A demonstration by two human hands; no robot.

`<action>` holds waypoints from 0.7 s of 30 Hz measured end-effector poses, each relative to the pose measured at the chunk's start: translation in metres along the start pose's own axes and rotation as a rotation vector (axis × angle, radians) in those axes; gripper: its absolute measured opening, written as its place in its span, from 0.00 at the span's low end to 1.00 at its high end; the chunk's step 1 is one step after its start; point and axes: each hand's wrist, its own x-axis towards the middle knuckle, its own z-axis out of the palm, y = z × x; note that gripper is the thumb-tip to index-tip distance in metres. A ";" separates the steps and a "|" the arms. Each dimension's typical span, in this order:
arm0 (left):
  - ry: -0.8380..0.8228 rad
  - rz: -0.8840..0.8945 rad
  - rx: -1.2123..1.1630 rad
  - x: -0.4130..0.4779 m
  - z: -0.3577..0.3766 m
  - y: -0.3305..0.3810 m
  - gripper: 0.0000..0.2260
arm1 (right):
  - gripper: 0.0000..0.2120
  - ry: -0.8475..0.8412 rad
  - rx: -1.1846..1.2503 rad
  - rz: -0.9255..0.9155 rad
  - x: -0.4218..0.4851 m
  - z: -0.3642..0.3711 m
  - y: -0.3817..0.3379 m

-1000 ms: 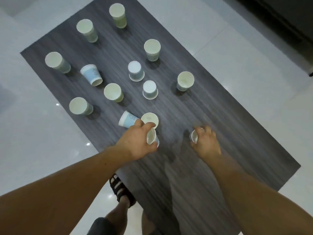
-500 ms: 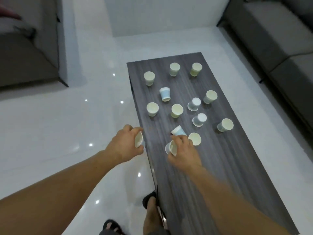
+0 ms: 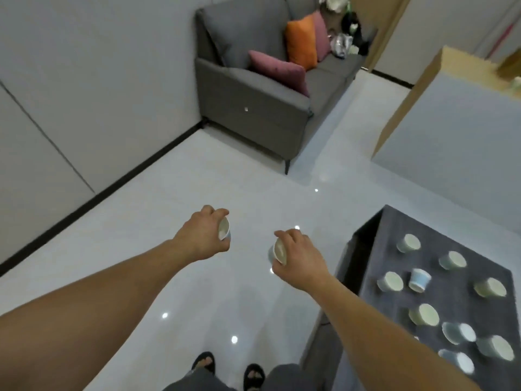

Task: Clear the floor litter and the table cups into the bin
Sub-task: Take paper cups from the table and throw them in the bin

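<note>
My left hand (image 3: 203, 235) grips a small paper cup (image 3: 224, 232), its mouth turned to the right. A second paper cup (image 3: 277, 252) is held in my right hand (image 3: 300, 258), mouth facing left. Both hands hang over the white floor, left of the dark wooden table (image 3: 394, 221). Several more paper cups stay on the table, among them a pale blue one (image 3: 420, 280) and a green one (image 3: 424, 314). No bin is in view.
A grey sofa (image 3: 253, 108) with purple and orange cushions stands at the back against the wall. A white counter with wooden edges (image 3: 451, 122) is at the right. My sandalled feet (image 3: 228, 368) stand on the glossy floor (image 3: 169, 207).
I have turned left, away from the table. Both hands lifted their cups off the table and now carry them over the floor; the table has slid to the right edge of view.
</note>
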 end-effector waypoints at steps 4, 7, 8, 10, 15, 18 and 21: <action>0.120 -0.197 -0.057 -0.058 -0.025 -0.052 0.31 | 0.32 -0.048 -0.060 -0.242 0.025 -0.001 -0.062; 0.193 -0.350 -0.083 -0.109 -0.034 -0.075 0.31 | 0.32 -0.082 -0.085 -0.406 0.030 0.004 -0.107; 0.220 -0.399 -0.088 -0.126 -0.035 -0.081 0.31 | 0.32 -0.091 -0.092 -0.460 0.030 0.007 -0.121; 0.282 -0.503 -0.102 -0.167 -0.032 -0.092 0.31 | 0.32 -0.128 -0.123 -0.583 0.023 0.018 -0.152; 0.329 -0.676 -0.112 -0.259 -0.020 -0.116 0.31 | 0.33 -0.211 -0.157 -0.746 -0.002 0.047 -0.214; 0.401 -0.809 -0.144 -0.326 -0.015 -0.140 0.31 | 0.33 -0.263 -0.175 -0.863 -0.027 0.065 -0.262; 0.461 -0.922 -0.171 -0.392 -0.011 -0.165 0.32 | 0.33 -0.290 -0.200 -0.977 -0.056 0.085 -0.319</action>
